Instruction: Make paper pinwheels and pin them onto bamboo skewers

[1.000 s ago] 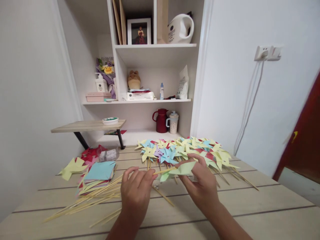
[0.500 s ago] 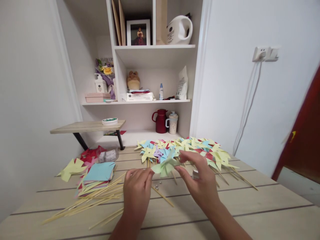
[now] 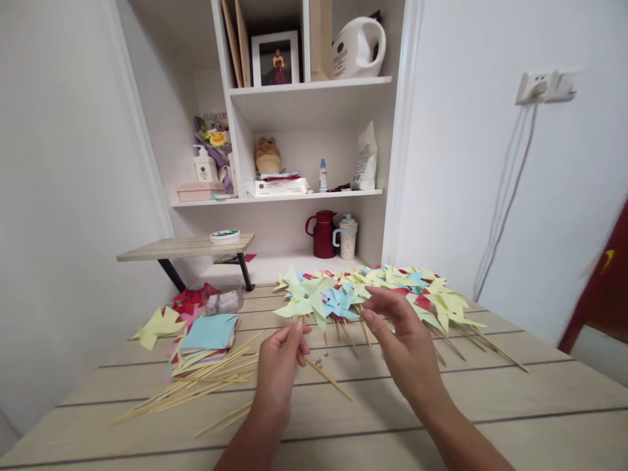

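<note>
Fingers (image 3: 294, 335) of the left hand (image 3: 278, 373) are pinched on the stick of a pale green pinwheel (image 3: 305, 298), held upright above the counter (image 3: 441, 405); the right hand (image 3: 405, 343) is kept spread beside it, near the far pinwheel pile (image 3: 417, 294).

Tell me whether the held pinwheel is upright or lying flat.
Upright: the left hand holds the green pinwheel raised above the table.

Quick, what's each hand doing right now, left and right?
Left hand: closed on the thin wooden stick of a pale green paper pinwheel, held upright.
Right hand: open, fingers spread, holding nothing, beside the pinwheel.
</note>
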`<state>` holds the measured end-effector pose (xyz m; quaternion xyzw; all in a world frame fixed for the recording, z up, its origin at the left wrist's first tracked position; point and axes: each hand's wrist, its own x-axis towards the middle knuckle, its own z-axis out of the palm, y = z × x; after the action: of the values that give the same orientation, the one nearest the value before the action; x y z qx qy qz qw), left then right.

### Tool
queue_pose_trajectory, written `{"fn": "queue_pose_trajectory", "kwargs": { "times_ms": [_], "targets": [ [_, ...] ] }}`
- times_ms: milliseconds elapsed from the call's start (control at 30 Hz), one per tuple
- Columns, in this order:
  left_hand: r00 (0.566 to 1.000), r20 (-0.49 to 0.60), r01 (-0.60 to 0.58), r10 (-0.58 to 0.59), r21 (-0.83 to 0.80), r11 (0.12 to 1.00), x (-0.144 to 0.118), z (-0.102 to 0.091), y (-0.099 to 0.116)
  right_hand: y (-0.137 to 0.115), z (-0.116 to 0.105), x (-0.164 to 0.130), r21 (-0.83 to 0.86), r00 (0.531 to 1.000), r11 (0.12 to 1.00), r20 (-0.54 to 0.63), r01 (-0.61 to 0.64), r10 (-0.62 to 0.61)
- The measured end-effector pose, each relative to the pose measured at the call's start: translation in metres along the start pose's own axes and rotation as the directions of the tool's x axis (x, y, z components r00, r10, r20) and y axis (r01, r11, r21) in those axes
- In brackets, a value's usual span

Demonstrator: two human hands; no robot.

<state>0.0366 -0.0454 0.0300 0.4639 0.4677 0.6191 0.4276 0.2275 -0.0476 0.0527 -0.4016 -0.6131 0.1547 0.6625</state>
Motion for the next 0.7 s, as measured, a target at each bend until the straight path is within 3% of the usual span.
{"fn": "queue_pose_trajectory", "kwargs": {
  "times_ms": [167, 267, 333, 400, 467, 567, 700],
  "targets": [
    [0.999, -0.025, 0.038, -0.039, -0.053, 0.998, 0.002, -0.003, -0.005, 0.0, 0.001, -0.001, 0.116, 0.997, 0.992, 0.052, -0.057, 0.051],
    [0.998, -0.031, 0.048, -0.05, -0.088, 0.995, 0.003, -0.003, -0.007, -0.002, 0.003, -0.004, 0.135, 0.983, 0.985, 0.162, -0.109, 0.086],
    [0.997, -0.032, 0.063, -0.068, -0.136, 0.989, 0.004, -0.002, -0.007, -0.005, 0.009, -0.008, 0.131, 0.939, 0.976, 0.319, -0.175, 0.126],
    [0.995, -0.031, 0.091, -0.099, -0.198, 0.976, 0.004, -0.002, -0.009, -0.006, 0.018, -0.014, 0.11, 0.86, 0.963, 0.484, -0.245, 0.164],
    [0.99, -0.036, 0.123, -0.136, -0.249, 0.961, 0.005, -0.003, -0.01, -0.007, 0.028, -0.021, 0.085, 0.806, 0.958, 0.563, -0.275, 0.182],
    [0.988, -0.031, 0.133, -0.149, -0.296, 0.946, 0.006, -0.003, -0.012, -0.005, 0.039, -0.028, 0.033, 0.781, 0.966, 0.596, -0.256, 0.187],
    [0.992, 0.016, 0.122, -0.125, -0.373, 0.92, 0.006, -0.003, -0.012, -0.002, 0.044, -0.032, -0.103, 0.815, 0.983, 0.549, -0.153, 0.185]
  ]
}}
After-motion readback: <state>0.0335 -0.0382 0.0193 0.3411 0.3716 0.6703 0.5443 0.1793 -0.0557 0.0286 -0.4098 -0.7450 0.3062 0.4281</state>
